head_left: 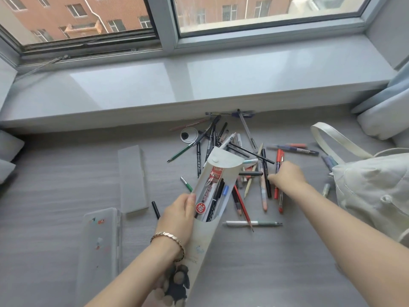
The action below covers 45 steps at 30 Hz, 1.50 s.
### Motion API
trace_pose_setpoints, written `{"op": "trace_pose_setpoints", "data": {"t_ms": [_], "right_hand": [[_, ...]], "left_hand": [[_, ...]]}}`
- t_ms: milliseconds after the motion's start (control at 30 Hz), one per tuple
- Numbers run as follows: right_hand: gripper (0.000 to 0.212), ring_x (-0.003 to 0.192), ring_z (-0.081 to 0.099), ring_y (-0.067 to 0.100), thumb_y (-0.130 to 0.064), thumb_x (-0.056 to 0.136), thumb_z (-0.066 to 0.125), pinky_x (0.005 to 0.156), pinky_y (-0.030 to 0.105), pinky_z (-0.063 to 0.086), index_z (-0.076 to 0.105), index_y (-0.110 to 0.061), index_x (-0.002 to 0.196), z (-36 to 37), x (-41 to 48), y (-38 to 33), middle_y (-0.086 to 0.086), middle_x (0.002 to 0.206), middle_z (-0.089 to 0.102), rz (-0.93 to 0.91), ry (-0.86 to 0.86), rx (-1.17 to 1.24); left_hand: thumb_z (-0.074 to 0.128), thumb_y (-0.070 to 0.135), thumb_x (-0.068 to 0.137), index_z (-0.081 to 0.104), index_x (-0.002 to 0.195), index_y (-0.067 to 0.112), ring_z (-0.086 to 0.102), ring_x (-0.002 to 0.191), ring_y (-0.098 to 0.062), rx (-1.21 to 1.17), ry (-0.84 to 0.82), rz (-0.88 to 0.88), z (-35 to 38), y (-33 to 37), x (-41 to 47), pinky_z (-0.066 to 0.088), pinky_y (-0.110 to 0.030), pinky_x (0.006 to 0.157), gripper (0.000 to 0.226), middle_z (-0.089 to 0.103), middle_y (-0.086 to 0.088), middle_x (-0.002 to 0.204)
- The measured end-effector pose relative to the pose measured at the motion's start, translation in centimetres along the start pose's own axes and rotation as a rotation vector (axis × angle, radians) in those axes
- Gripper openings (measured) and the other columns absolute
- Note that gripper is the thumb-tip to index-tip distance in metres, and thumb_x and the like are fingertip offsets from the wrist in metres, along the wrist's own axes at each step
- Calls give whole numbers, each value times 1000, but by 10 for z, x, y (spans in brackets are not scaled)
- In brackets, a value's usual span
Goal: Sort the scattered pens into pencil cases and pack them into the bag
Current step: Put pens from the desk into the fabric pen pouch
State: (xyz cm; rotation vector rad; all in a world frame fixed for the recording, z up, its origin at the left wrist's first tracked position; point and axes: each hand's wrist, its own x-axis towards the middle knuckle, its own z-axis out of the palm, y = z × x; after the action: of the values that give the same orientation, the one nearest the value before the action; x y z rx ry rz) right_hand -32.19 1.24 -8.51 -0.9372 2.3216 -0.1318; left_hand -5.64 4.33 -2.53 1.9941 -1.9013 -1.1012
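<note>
Fingers (pixel 190 203) of the left hand (pixel 177 216) grip one pencil case (pixel 205 238) of three.

The grey wood-grain counter (pixel 55 173) carries scattered pens (pixel 250 152); two translucent plastic pencil cases (pixel 132 180) lie to their left, a white fabric bag (pixel 371 191) to their right.

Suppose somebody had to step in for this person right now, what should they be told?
The left hand grips the open pencil case, tilted, with a few stowed pens in it.
The right hand reaches into the pen pile; whether it has pinched one is unclear.
The frosted case and the stickered clear case lie to the left; the bag sits on the right.
To do: most pens lie loose. Fill the cases, close them, pack them into the bag.
</note>
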Motion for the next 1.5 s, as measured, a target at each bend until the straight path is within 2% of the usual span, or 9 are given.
{"op": "trace_pose_setpoints", "data": {"t_ms": [100,267,467,600,933,1067,1200,1333,1500], "right_hand": [[30,59,53,27,-12,79,59,60,33,47,40,-13,56,-15,-17,3,8,57,50,-60,-21,168],[10,61,65,16,-5,86,59,61,28,59,51,-8,81,-46,-91,-22,9,74,62,-286,-48,980],[20,65,65,16,0,75,70,61,31,58,58,-10,88,-12,-144,-44,7,78,67,-365,-303,891],[21,68,58,6,-3,80,66,56,12,48,58,-22,85,-10,-140,-49,3,79,65,-477,-121,979],[33,122,47,11,-23,84,53,107,28,32,64,-12,113,0,-131,-29,-3,125,59,-933,60,236],[19,95,60,16,0,80,63,84,15,40,69,-8,96,-14,-98,3,4,95,69,-793,241,238],[28,103,55,22,-18,81,64,87,32,43,63,-14,109,6,-87,32,4,105,62,-733,-202,-295],[30,75,64,29,0,61,70,57,31,50,62,-12,87,45,-98,39,7,80,62,-847,-171,-450],[56,112,50,30,1,83,38,84,37,44,32,-20,135,41,-99,31,8,125,48,-705,-297,-481]], "left_hand": [[29,39,97,41,65,28,50,69,-16,12,-14,-8,1,0,-1,34,-29,58,36,52,10,66],[28,41,97,48,78,22,51,69,-16,41,-69,28,7,7,-4,35,-29,58,33,54,7,69],[29,41,96,51,85,24,56,80,-21,-18,-53,92,9,20,-13,39,-30,65,30,63,-1,82],[30,42,96,57,96,22,59,88,-23,-12,-54,109,5,19,-15,43,-31,73,34,67,-2,91],[30,41,96,58,93,20,59,88,-26,2,-12,65,7,1,-15,47,-35,79,35,67,-4,89],[29,39,97,57,90,16,58,85,-27,-13,33,17,0,-9,-6,45,-34,76,37,65,-5,86],[28,38,97,51,78,20,54,77,-24,-3,61,4,-4,-14,0,36,-30,65,34,58,3,72],[28,37,97,53,80,16,53,77,-25,0,85,5,-5,-14,1,34,-30,64,37,57,2,70],[29,37,97,53,78,16,55,77,-25,2,88,-4,-4,-17,-2,36,-30,64,37,57,2,70]]}}
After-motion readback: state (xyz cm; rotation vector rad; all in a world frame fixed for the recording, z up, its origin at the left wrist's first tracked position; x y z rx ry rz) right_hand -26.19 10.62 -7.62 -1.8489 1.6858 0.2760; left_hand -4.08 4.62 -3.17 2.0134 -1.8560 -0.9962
